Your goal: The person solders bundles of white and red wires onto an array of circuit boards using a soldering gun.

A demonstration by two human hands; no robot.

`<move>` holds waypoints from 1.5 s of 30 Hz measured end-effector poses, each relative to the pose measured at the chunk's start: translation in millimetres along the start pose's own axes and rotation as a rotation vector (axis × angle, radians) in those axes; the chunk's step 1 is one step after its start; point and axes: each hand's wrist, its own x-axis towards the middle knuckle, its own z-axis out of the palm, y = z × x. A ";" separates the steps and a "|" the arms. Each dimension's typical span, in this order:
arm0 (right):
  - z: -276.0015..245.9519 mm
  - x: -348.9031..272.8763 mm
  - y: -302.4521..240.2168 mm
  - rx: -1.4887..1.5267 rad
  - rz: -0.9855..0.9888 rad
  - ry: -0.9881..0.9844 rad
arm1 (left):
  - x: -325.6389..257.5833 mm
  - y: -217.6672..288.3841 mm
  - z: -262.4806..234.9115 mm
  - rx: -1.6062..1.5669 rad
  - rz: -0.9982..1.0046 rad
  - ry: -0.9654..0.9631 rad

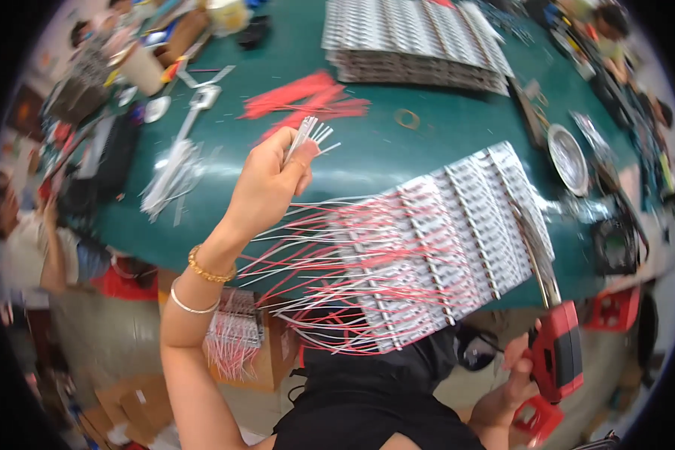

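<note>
My left hand [270,176] is raised over the green table, its fingers closed round a bundle of thin white wires [305,137] whose ends fan out past the thumb. At the lower right, my right hand [514,375] grips a red-and-black soldering gun [559,349] with a long metal barrel pointing up and left. The barrel passes over the right part of a silvery panel [495,217] made of many small rows. Red and white wires [307,262] trail from the panel's left side, over the table edge near my lap.
Loose red wires [307,101] and white wires [174,176] lie on the table [255,169]. A stack of similar panels [416,45] stands at the back. On the right are a round metal dish [568,159] and clear plastic. Other people sit around the table.
</note>
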 end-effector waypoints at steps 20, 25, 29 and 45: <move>85.9 56.7 -23.6 0.099 0.444 -0.123 | 54.7 -13.7 98.0 0.297 -0.057 -0.309; 88.2 57.9 -25.0 0.071 0.525 -0.119 | 52.4 -22.0 100.3 0.316 0.127 -0.219; 68.8 43.1 -14.9 -0.183 0.376 -0.229 | 51.3 -21.4 102.2 0.324 0.147 -0.200; 63.4 32.1 -17.4 -0.168 0.488 -0.174 | 49.4 -21.0 103.2 0.317 0.167 -0.189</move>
